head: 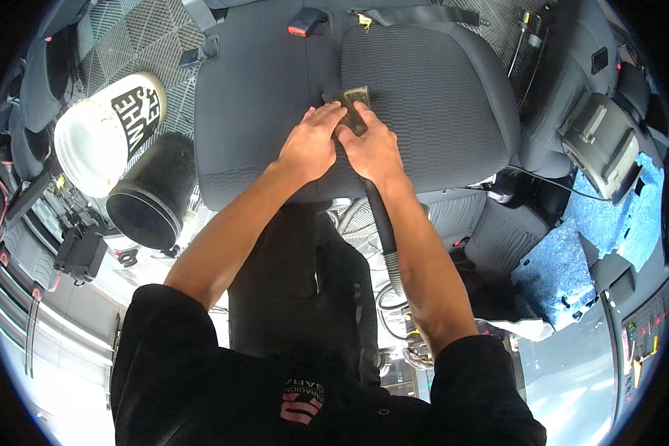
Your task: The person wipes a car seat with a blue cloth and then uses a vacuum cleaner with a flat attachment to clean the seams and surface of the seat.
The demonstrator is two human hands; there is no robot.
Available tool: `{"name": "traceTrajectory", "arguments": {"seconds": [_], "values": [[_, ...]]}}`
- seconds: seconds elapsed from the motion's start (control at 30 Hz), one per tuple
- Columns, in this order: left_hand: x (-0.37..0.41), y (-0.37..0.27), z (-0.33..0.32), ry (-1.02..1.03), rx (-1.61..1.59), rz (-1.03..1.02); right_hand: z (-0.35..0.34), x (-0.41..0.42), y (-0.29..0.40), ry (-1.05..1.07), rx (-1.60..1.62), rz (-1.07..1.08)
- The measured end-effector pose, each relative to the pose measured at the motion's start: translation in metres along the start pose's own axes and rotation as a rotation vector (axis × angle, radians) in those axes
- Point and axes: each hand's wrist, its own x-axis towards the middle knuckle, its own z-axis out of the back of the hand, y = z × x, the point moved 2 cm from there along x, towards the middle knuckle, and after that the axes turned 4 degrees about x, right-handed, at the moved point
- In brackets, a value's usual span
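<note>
Both my hands press down on a small, dark, translucent extractor nozzle head [359, 106] on a dark fabric car seat [423, 106]. The fingers of my left hand [311, 142] lie over its left part. My right hand [372, 146] has its thumb and fingers on the right part. From under my right hand a black wand or hose [380, 217] runs back toward my body and joins a grey ribbed hose [393, 273]. A black seat-belt buckle [306, 22] with a red button lies on the seat's far part, near a black belt strap [423, 15].
A white bucket [92, 145] and a black bucket [150, 192] stand at the left on grey grid flooring [139, 39]. At the right are another seat [557, 95], a grey plastic part [602, 148] and blue sheets [557, 273]. A thin cable [557, 185] crosses there.
</note>
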Motion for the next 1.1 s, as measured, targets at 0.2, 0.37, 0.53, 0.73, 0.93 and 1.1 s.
{"name": "traceTrajectory", "arguments": {"seconds": [0.2, 0.37, 0.53, 0.73, 0.93, 1.1], "values": [[-0.030, -0.013, 0.001, 0.027, 0.022, -0.037, -0.009, -0.033, -0.012, -0.018, 0.021, 0.006], [-0.056, -0.022, 0.000, 0.028, 0.000, -0.062, -0.018, -0.063, -0.027, -0.082, 0.044, 0.077], [-0.080, -0.035, 0.001, 0.054, -0.001, -0.076, -0.028, -0.086, -0.047, -0.132, 0.052, 0.149], [-0.111, -0.052, 0.004, 0.105, 0.053, -0.088, -0.038, -0.116, -0.067, -0.124, 0.092, 0.157], [-0.137, -0.070, 0.008, 0.168, 0.073, -0.122, -0.048, -0.147, -0.088, -0.165, 0.137, 0.251], [-0.163, -0.081, 0.013, 0.282, 0.052, -0.089, -0.053, -0.176, -0.101, -0.124, 0.093, 0.229]]}}
